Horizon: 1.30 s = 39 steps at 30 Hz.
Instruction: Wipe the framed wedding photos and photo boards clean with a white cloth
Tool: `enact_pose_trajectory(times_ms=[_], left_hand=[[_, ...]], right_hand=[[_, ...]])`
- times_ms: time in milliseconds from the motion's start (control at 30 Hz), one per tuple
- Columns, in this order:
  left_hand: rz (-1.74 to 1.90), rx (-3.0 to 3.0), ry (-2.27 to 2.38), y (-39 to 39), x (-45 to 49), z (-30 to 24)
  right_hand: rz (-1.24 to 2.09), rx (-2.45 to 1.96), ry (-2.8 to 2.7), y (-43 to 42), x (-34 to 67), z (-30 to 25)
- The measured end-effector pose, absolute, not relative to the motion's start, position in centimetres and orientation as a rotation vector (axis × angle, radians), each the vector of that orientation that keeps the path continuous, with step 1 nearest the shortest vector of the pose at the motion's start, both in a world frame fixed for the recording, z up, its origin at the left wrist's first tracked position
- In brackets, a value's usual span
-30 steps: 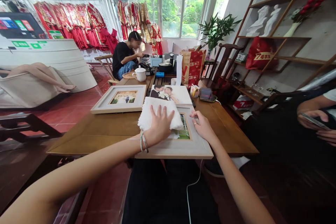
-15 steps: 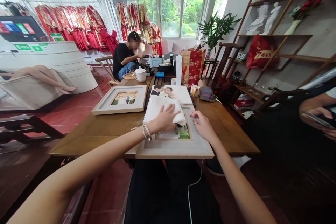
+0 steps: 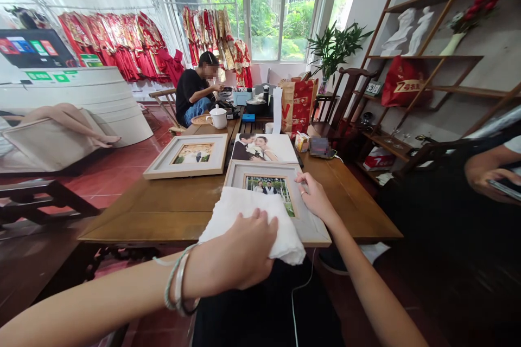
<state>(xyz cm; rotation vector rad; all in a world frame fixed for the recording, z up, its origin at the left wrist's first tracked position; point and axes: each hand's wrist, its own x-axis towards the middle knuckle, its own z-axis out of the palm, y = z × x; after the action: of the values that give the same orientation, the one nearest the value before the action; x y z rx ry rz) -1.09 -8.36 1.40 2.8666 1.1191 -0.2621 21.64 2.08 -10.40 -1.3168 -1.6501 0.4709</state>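
Note:
My left hand (image 3: pixel 238 252) presses a folded white cloth (image 3: pixel 252 217) down over the near edge of a pale wooden picture frame (image 3: pixel 309 225), fingers curled onto the cloth. The frame lies flat on the brown wooden table (image 3: pixel 163 209) and holds a photo of a couple (image 3: pixel 266 188). My right hand (image 3: pixel 315 198) rests flat on the frame's right border, fingers stretched out and a ring showing.
A second framed photo (image 3: pixel 189 154) and an unframed print (image 3: pixel 264 147) lie farther back. A white teapot (image 3: pixel 218 116), red gift bag (image 3: pixel 299 103) and phone (image 3: pixel 321 146) stand behind. A seated person (image 3: pixel 195 89) works at the far end; another person's hand (image 3: pixel 486 173) holds a phone at right.
My left hand has dragged the cloth from the far part of the frame toward me to its near edge, uncovering the photo. My right hand has stayed on the frame's right border.

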Motion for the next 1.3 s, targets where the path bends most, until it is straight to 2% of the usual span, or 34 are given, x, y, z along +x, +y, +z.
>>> enact_pose_trajectory(times_ms=[200, 367, 667, 800, 967, 1300], left_hand=[[-0.272, 2.865, 1.264, -8.1, -1.7, 1.5], [-0.273, 2.954, 1.387, -4.7, -1.1, -0.3], [0.002, 2.984, 1.604, 2.1, -1.4, -2.4], [0.010, 3.087, 1.462, 3.0, -1.6, -2.6], [-0.087, 3.173, 0.963, 4.9, -2.3, -2.2], [-0.146, 3.043, 1.114, 3.6, -1.8, -1.9]], right_hand=[[0.482, -1.312, -1.653, 2.1, 21.7, -10.3], [0.497, -1.321, -1.660, 2.1, 21.6, -10.1], [0.498, -1.328, -1.658, 1.9, 21.6, -9.9], [0.500, -1.321, -1.661, 1.9, 21.6, -10.0], [0.495, -1.330, -1.651, 2.0, 21.7, -10.1], [0.480, -1.344, -1.669, 2.0, 21.7, -10.0]])
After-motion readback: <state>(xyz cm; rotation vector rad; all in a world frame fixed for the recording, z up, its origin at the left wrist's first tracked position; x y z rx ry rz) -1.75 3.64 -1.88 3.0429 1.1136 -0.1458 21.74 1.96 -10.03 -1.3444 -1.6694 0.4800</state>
